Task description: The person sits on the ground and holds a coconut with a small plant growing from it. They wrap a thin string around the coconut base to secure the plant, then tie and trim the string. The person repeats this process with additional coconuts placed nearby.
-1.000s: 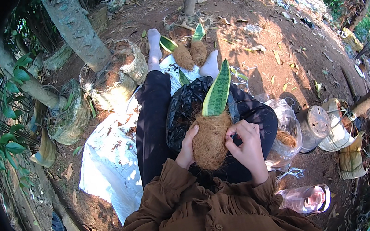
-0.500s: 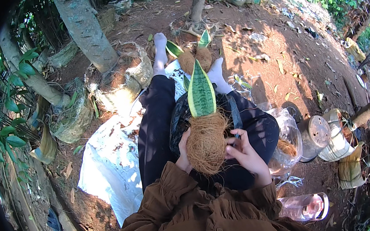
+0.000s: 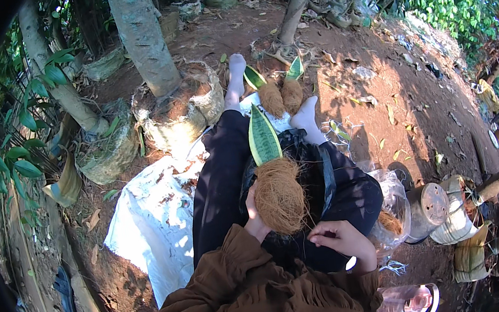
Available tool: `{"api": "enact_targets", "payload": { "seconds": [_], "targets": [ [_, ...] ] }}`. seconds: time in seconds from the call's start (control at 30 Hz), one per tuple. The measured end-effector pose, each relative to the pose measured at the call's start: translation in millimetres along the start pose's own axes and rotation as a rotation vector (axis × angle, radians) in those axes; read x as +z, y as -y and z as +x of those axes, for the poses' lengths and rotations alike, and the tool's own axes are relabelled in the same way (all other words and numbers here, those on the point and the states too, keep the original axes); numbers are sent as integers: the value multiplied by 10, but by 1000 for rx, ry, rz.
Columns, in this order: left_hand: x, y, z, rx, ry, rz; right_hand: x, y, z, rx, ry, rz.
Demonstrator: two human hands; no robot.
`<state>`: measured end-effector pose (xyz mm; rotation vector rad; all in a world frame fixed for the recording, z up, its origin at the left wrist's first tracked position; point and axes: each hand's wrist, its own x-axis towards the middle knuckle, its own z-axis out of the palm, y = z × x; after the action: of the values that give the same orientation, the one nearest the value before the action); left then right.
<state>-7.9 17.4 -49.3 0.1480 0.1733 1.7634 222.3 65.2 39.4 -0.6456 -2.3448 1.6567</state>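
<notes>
A ball of brown coconut fibre (image 3: 279, 196) stands over my lap, with one green, yellow-edged snake plant leaf (image 3: 263, 138) rising from its top. My left hand (image 3: 254, 214) cups the ball's left side; part of its fingers is hidden behind the fibre. Just right of the ball's lower end, my right hand (image 3: 343, 240) is apart from it, its fingertips pinched together. A thin strand seems to run near those fingers, but what they hold is too fine to make out. Dark plastic (image 3: 323, 171) lies between my legs, beneath the ball.
Two similar fibre-wrapped snake plants, a left one (image 3: 271, 99) and a right one (image 3: 292, 95), stand between my feet. A white sheet (image 3: 143, 215) spreads at left. A clear bag (image 3: 394, 190) with fibre, a can (image 3: 428, 212) and a clear container (image 3: 404, 303) sit at right.
My right hand has left the ball's right side and moved down and right, its fingers now pinched. The ball and leaf have tilted left, still in my left hand. The view has shifted.
</notes>
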Motion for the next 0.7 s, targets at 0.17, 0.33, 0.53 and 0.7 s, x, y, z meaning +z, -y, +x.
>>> {"api": "enact_targets", "payload": {
  "seconds": [0.17, 0.33, 0.53, 0.7],
  "targets": [
    [2, -73, -19, 8, -36, -110, -261, -76, -301, -36, -178, 499],
    [28, -86, -36, -3, -22, -102, -577, -289, -465, -255, -732, 690],
    [16, -117, -38, -21, -1, 1, -1017, -644, -760, -100, -1180, 275],
    [9, -73, -55, -35, -79, 65, -1366, -1053, -1074, 31, -1255, 109]
  ]
}}
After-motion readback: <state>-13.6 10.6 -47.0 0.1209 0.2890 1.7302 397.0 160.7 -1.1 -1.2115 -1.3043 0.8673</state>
